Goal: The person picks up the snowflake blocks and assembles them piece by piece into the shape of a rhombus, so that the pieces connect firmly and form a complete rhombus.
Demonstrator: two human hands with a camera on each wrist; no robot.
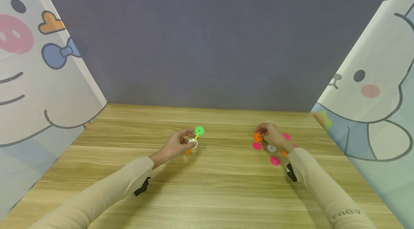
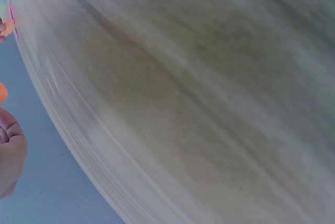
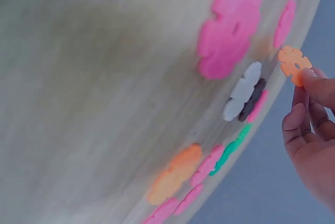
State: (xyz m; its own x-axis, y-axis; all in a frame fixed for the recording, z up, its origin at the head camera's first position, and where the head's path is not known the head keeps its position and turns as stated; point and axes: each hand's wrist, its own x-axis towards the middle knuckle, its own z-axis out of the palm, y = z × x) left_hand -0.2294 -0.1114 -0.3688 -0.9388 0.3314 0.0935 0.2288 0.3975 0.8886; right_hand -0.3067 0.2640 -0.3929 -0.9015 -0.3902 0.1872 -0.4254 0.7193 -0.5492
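My left hand (image 1: 177, 144) holds a small chain of notched plastic discs above the table, pinched at the white disc (image 1: 193, 143). A green disc (image 1: 199, 131) tops the chain, a yellow disc (image 1: 196, 137) shows edge-on beneath it, and an orange disc (image 1: 189, 151) sticks out at the bottom. In the left wrist view only part of that hand (image 2: 10, 153) appears at the edge. Between thumb and fingers, my right hand (image 1: 272, 135) pinches a loose orange notched disc (image 3: 294, 63), raised off the table among scattered discs.
Around the right hand lie pink discs (image 1: 275, 161), a light grey disc (image 1: 271, 148) and another orange disc (image 3: 175, 174). A green disc (image 3: 231, 149) and a dark disc (image 3: 253, 100) lie there too. Behind the wooden table (image 1: 220, 193) rises a dark grey panel (image 1: 207, 42); cartoon-printed panels flank it.
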